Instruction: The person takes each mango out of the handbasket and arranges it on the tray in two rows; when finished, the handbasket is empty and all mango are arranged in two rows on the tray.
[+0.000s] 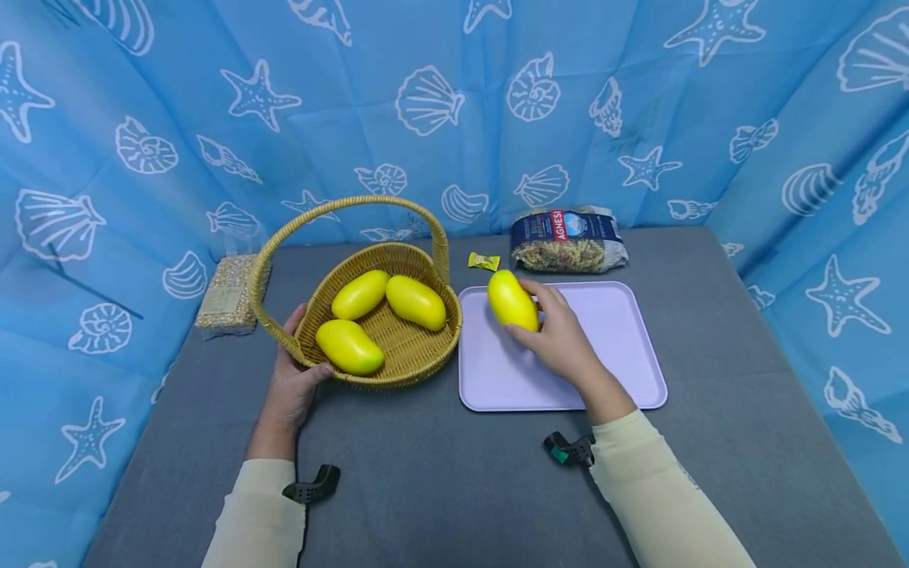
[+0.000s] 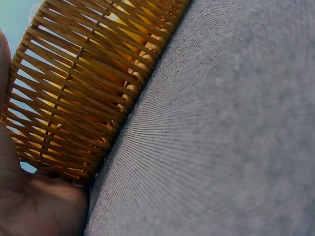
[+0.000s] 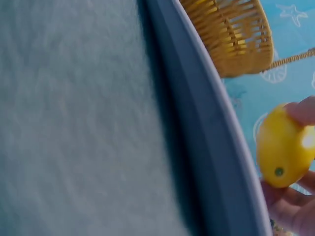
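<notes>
A smooth yellow oval mango [image 1: 511, 300] was gripped by the right hand [image 1: 559, 335], left of its palm, above a pale-lilac rectangular tray [image 1: 616, 331]; a golden wicker basket [image 1: 406, 345] was clasped by the left hand [image 1: 293, 388].

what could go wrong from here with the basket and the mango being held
The smooth-looking mango might slip from the right hand and hit the tray.

The left hand grips the basket at one side, so a tug could tilt it and roll the three loose mangoes inside.
</notes>
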A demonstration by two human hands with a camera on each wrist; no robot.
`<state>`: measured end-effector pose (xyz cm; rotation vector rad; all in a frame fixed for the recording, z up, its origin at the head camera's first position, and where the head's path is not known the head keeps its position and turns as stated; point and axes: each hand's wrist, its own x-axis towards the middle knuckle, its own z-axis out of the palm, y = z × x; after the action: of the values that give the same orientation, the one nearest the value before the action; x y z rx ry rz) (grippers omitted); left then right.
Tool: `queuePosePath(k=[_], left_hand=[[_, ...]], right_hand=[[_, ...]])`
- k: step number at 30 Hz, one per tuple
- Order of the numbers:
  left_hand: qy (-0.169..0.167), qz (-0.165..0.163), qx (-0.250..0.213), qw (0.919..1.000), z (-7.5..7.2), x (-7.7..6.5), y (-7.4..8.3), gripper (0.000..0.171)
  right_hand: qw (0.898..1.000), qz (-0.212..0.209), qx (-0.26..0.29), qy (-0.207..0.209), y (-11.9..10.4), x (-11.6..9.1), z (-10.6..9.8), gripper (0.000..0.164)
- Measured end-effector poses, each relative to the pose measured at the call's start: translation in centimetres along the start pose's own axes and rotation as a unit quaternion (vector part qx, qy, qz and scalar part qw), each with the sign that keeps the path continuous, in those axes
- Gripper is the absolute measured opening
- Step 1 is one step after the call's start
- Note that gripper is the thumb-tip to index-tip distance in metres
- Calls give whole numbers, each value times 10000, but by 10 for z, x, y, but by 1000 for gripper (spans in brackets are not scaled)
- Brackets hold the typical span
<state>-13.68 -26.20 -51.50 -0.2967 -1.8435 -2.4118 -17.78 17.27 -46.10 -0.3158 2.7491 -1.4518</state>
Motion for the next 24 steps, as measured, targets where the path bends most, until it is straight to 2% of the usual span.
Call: queuePosePath(k=[5, 11, 17, 24], left_hand=[[-14, 28, -25, 10000, -1, 0, -1, 105], [-39, 40, -32, 10000, -1, 0, -2, 105], [-57, 53, -72, 9999, 0, 0, -2, 106], [-46, 44, -58, 10000, -1, 0, -1, 107]], right_hand=[[9987, 198, -478, -43, 6, 0, -1, 74], [9964, 329, -776, -45, 7, 0, 1, 76], [9952, 468, -840, -171, 6, 0, 1, 78], [9962, 385, -759, -184, 6, -1, -2, 73]])
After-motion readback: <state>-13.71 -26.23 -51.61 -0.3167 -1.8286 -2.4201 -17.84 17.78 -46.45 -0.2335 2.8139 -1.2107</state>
